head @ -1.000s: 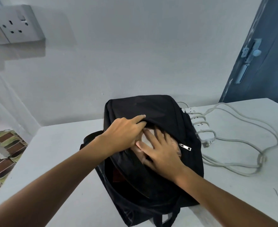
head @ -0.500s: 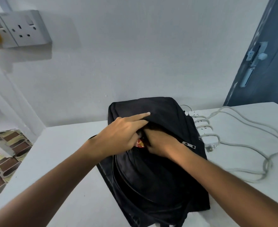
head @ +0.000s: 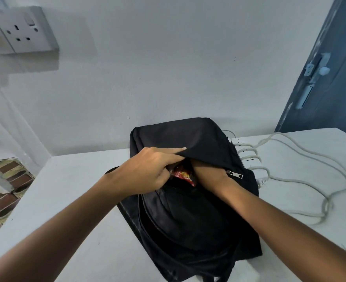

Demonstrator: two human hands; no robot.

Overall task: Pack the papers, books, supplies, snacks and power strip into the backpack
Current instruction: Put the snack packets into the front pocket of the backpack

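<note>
The black backpack [head: 188,210] lies on the white counter [head: 76,200], its mouth open toward the wall. The left hand [head: 147,169] pinches the upper flap, fingers [head: 176,149] curled on the fabric's edge and lifting it. The right hand [head: 208,174] reaches inside past the wrist, so its grasp cannot be told. A red snack [head: 183,176] shows between the hands, in the opening. The power strip [head: 247,155] lies just right of the backpack, its cord looped on the counter.
</note>
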